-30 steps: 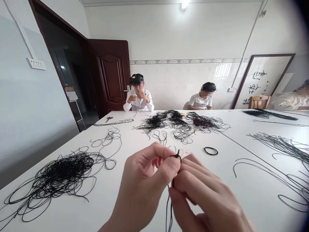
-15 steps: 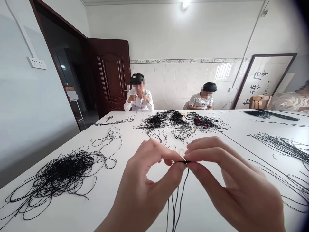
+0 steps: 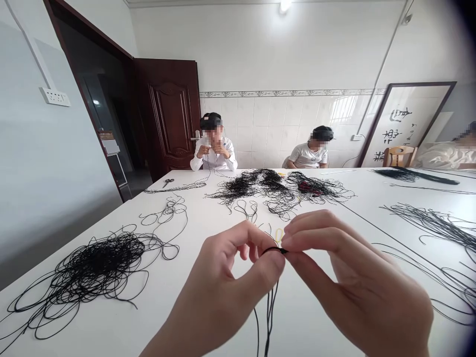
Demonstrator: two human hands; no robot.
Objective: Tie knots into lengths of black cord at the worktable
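My left hand [image 3: 226, 292] and my right hand [image 3: 357, 282] meet in front of me above the white table [image 3: 186, 307]. Both pinch a thin black cord [image 3: 269, 307] between thumb and forefinger; a short loop of it shows between the fingertips. Its loose strands hang down toward the bottom edge of the view. A small yellow loop [image 3: 278, 233] lies on the table just behind my fingers.
A tangled heap of black cord [image 3: 89, 270] lies at the left. Another heap [image 3: 271, 188] sits mid-table, with more strands [image 3: 435, 225] at the right. Scissors [image 3: 168, 182] lie at the far left edge. Two people [image 3: 213, 148] [image 3: 308, 151] sit across the table.
My right hand rose from below the left to face it, fingertips meeting on the cord. The black ring seen on the table a second ago is now hidden behind my right hand.
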